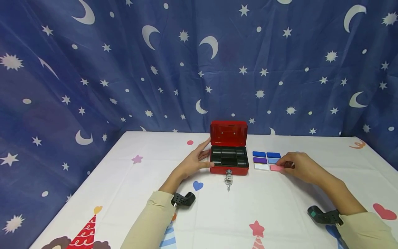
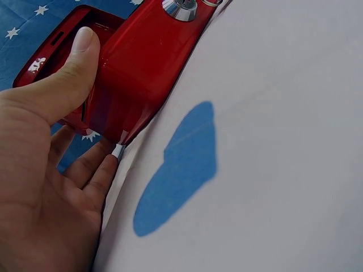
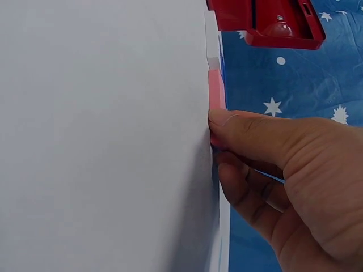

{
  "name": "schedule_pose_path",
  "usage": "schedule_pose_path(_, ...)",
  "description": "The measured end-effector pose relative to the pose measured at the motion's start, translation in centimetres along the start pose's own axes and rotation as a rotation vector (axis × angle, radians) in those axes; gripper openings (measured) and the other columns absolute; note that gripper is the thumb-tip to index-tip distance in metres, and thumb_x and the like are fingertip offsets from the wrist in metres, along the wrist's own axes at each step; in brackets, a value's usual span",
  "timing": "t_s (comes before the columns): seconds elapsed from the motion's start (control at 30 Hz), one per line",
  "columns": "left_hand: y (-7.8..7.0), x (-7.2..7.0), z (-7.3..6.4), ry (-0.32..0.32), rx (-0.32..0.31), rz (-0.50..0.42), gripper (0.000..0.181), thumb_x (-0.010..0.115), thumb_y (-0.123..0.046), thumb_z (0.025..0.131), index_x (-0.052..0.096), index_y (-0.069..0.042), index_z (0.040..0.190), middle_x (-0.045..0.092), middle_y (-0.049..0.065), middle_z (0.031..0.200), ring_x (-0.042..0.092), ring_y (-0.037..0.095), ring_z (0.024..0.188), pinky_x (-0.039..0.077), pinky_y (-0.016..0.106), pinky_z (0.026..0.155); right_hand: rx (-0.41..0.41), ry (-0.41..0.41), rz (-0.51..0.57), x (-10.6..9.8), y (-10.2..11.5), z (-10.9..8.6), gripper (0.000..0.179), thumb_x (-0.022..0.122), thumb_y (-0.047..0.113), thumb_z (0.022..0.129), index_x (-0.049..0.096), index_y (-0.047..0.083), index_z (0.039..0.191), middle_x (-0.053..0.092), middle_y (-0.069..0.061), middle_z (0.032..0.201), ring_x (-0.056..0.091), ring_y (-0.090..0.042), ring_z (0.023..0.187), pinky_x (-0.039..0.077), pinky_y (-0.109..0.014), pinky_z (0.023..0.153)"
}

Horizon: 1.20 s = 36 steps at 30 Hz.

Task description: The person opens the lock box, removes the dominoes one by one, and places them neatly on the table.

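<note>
A red cash box [image 1: 231,170] with a black inner tray [image 1: 228,161] stands on the table, its lid [image 1: 228,133] raised. Along the box's left side lies my left hand [image 1: 194,160], thumb at the front corner and index finger stretched toward the lid hinge. The left wrist view shows the thumb over the box edge and the other fingers low beside its wall. My right hand [image 1: 300,167] pinches the near end of a pink block [image 3: 215,89] between thumb and fingers. That block lies in a group with a white block [image 1: 261,167], a purple block [image 1: 259,160] and a light blue block [image 1: 272,161].
Two dark blue blocks [image 1: 259,154] form the back row of the group. Keys [image 1: 228,180] hang from the lock at the box front. A white printed cloth [image 1: 217,214] covers the table, and a blue star-and-moon curtain [image 1: 186,86] hangs behind it.
</note>
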<state>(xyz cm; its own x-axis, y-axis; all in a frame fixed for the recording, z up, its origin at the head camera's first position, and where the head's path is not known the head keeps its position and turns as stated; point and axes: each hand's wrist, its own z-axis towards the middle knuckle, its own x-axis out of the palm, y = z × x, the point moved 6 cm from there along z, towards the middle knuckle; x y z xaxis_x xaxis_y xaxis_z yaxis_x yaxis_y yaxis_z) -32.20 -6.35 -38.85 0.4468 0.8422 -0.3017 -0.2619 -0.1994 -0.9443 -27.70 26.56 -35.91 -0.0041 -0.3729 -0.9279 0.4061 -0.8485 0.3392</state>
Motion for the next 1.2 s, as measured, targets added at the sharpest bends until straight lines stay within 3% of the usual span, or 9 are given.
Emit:
schedule_pose_path(0.67,-0.1,0.3,0.1,0.017,0.024,-0.007,0.095,0.077,-0.007,0.080,0.022,-0.034,0.152,0.022,0.000,0.156,0.038,0.021,0.135,0.034,0.036,0.108,0.008,-0.022,-0.024,-0.2,-0.3,-0.5,0.016,0.078,0.005,0.077,0.076,0.009,0.093,0.064,0.004,0.082,0.054,-0.015,0.075,0.051,-0.033,0.068)
schedule_pose_path(0.9,0.1,0.3,0.2,0.015,0.011,-0.014,0.094,0.076,-0.008,0.080,0.022,-0.035,0.152,0.026,-0.001,0.155,0.039,0.018,0.134,0.034,0.036,0.108,0.015,-0.028,-0.002,-0.7,-0.1,-0.7,0.022,0.079,0.007,0.076,0.075,0.007,0.098,0.062,0.004,0.083,0.053,-0.015,0.074,0.051,-0.029,0.065)
schedule_pose_path(1.2,0.8,0.0,-0.7,0.011,-0.016,-0.073,0.089,0.074,-0.014,0.084,0.020,-0.027,0.154,0.027,0.006,0.155,0.038,0.024,0.135,0.033,0.041,0.108,0.004,-0.062,0.020,-1.6,0.5,-0.8,0.024,0.075,0.011,0.081,0.073,0.006,0.105,0.061,0.006,0.083,0.052,-0.015,0.075,0.049,-0.025,0.063)
